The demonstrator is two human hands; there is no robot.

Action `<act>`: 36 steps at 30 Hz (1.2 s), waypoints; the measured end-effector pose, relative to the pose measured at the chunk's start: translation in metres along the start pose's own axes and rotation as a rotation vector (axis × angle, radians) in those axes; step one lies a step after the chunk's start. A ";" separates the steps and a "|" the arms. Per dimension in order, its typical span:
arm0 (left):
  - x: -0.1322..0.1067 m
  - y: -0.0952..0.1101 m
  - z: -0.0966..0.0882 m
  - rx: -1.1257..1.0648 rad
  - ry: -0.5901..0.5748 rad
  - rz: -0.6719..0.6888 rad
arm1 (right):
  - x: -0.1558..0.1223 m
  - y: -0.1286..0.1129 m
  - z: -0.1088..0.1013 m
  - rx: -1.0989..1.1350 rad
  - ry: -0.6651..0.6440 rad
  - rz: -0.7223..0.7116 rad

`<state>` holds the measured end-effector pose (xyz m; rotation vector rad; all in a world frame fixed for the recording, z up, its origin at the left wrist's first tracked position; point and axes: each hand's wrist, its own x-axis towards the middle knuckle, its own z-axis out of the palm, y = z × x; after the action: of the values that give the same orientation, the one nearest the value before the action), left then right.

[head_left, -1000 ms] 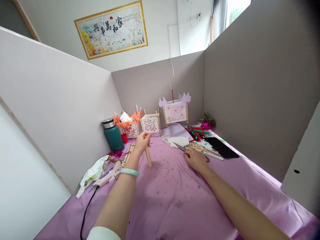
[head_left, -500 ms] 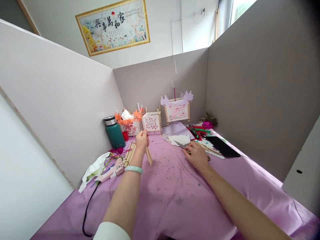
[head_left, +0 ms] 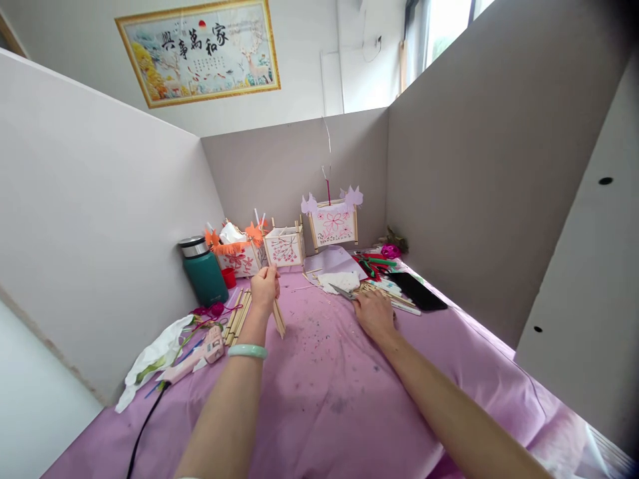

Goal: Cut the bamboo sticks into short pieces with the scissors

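My left hand (head_left: 263, 290) is closed round a small bundle of wooden sticks (head_left: 278, 317), held upright with their lower ends on the purple cloth (head_left: 329, 392). A pale green bangle (head_left: 247, 350) sits on that wrist. My right hand (head_left: 372, 314) lies on the cloth, knuckles up, its fingers reaching a pair of scissors (head_left: 343, 291) and a pile of loose sticks (head_left: 384, 291). I cannot see whether those fingers grip anything.
A green flask (head_left: 202, 271) stands at the left. Paper lanterns (head_left: 285, 246) line the back wall, one pink lantern (head_left: 334, 223) hanging. More sticks (head_left: 236, 315), a pink glue gun (head_left: 197, 354) with cord, white cloth (head_left: 150, 359), a black phone (head_left: 418, 291) and coloured scraps (head_left: 375, 263) lie around. Partition walls (head_left: 474, 166) enclose three sides.
My left hand has lowered the stick bundle closer to the cloth. My right hand has slid forward to the scissors. The view has shifted to the right.
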<state>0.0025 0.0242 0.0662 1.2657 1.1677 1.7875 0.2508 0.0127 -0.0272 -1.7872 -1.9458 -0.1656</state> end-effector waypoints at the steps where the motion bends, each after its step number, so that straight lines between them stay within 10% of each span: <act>1: 0.000 0.000 0.000 0.000 0.001 0.001 | 0.000 0.002 0.001 -0.007 -0.005 0.023; 12: 0.000 -0.003 0.001 -0.015 -0.010 0.017 | 0.001 0.011 0.005 0.009 -0.090 0.128; 36: -0.006 -0.003 0.004 0.001 -0.024 0.041 | -0.004 -0.007 -0.009 0.128 -0.052 -0.131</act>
<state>0.0085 0.0212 0.0614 1.3169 1.1370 1.7959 0.2470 0.0042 -0.0197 -1.5978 -2.0625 -0.0371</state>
